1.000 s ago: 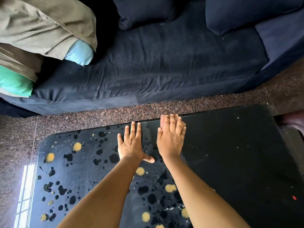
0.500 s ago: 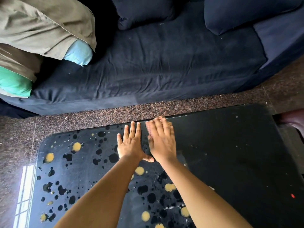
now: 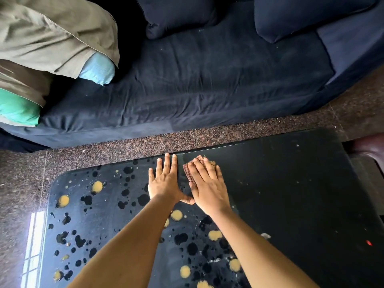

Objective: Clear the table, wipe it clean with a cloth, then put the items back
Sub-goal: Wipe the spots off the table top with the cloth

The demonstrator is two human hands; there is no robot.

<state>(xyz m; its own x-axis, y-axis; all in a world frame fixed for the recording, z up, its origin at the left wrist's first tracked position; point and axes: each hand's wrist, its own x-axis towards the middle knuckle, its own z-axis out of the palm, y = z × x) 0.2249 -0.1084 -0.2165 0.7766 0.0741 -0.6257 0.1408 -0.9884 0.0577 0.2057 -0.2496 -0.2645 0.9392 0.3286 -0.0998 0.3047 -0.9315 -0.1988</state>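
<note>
A black glass table (image 3: 291, 194) with yellow and black spots on its left half fills the lower view. My left hand (image 3: 166, 181) lies flat on the glass near the far edge, fingers straight. Beside it, my right hand (image 3: 207, 188) presses a small checked reddish cloth (image 3: 190, 172) flat against the glass with straight fingers. Most of the cloth is hidden under that hand; only its left and far edges show.
A dark blue sofa (image 3: 207, 84) with cushions stands beyond a strip of speckled floor (image 3: 145, 142). Olive, light blue and green fabrics (image 3: 52, 38) are piled at the sofa's left end. A dark brown object (image 3: 369, 146) sits at the table's right edge.
My right hand slid the cloth left toward my left hand, then back a little to the right. The left hand stayed flat in place.
</note>
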